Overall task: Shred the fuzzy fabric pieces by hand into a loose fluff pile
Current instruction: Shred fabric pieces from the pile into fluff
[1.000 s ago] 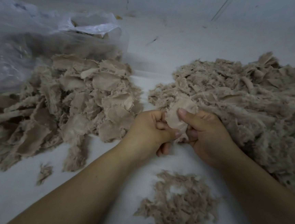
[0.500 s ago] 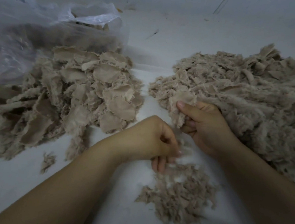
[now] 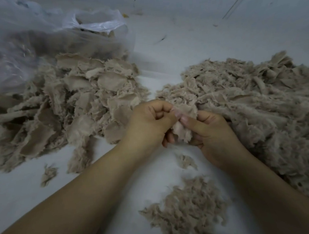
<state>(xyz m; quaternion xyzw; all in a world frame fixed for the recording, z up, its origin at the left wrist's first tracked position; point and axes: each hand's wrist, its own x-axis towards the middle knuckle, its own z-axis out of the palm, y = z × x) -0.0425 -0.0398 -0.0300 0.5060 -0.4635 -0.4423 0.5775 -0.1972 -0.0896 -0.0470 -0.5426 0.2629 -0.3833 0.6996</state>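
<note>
We pinch one fuzzy fabric piece point(image 3: 183, 125) between both hands at the middle of the white worktop point(image 3: 16, 194): our left hand point(image 3: 150, 124) is closed on its left edge, our right hand point(image 3: 211, 130) grips its right side with the thumb pressed on top. Just below the hands lies the small fluff pile point(image 3: 186, 213) (with one stray tuft point(image 3: 186, 161) above it). A heap of flat fabric pieces point(image 3: 65, 109) sits to the left, beside a clear plastic bag point(image 3: 31, 38), and a larger fuzzy heap point(image 3: 261, 103) to the right.
</note>
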